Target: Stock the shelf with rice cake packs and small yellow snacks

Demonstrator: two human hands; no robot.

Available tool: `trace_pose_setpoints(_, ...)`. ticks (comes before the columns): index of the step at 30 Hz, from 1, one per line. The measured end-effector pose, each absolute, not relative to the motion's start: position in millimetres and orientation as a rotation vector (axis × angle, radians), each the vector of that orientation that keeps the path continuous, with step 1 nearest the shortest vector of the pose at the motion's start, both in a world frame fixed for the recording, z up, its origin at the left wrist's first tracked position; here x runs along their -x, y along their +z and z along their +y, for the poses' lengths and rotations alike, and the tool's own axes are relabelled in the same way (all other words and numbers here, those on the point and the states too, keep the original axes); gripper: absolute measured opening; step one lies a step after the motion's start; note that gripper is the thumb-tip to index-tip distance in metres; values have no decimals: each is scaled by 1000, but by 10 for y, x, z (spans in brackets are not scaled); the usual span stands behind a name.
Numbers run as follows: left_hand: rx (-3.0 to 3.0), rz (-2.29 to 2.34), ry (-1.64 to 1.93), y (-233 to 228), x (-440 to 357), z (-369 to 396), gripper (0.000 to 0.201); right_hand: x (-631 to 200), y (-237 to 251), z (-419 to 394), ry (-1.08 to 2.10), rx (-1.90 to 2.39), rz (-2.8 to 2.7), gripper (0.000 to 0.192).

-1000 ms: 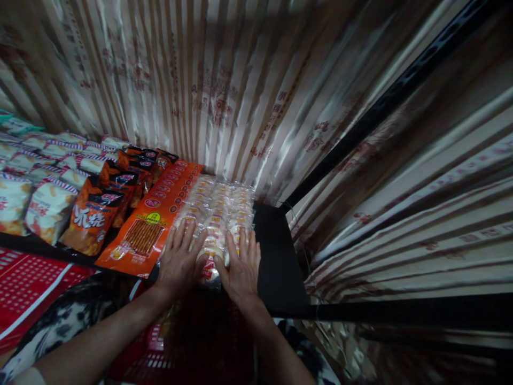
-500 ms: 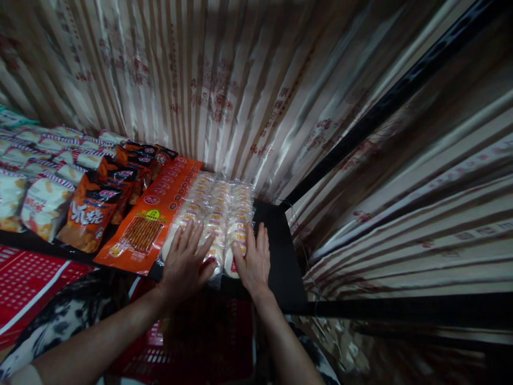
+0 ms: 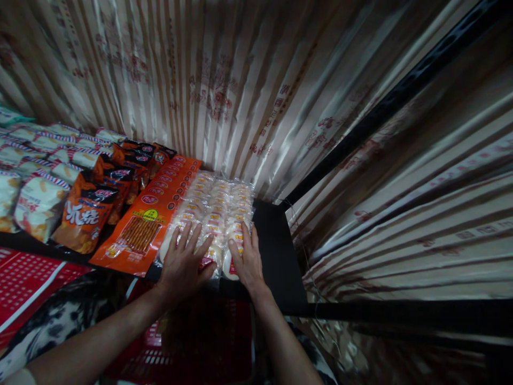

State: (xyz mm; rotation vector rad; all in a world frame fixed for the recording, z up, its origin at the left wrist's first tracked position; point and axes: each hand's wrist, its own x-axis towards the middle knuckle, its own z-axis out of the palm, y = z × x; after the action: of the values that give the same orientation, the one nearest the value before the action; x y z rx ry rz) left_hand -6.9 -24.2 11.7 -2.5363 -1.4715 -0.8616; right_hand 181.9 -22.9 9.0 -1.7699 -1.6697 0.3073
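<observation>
Lower centre: left hand (image 3: 182,267) flat, fingers spread, resting on near end of clear rice-cracker packs (image 3: 216,214); right hand (image 3: 247,262) flat beside it, palm down on right-hand row, gripping nothing. Packs lie centre frame on black shelf (image 3: 276,251), touching orange stick-snack pack (image 3: 154,214) on left. Judgement: press evenly, keep rows square to shelf edge, avoid crushing crackers. Beyond: striped foil backing (image 3: 224,91).

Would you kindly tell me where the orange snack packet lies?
Head view: the orange snack packet lies flat on the black shelf, just left of the clear rice-cracker packs.
</observation>
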Motion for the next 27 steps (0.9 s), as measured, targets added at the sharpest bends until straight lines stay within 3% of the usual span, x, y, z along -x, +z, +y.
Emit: trace_pose_setpoints(27, 2563, -1476, -801, 136, 108, -210, 57, -1742, 111, -216, 310, 1809, -1685, 61)
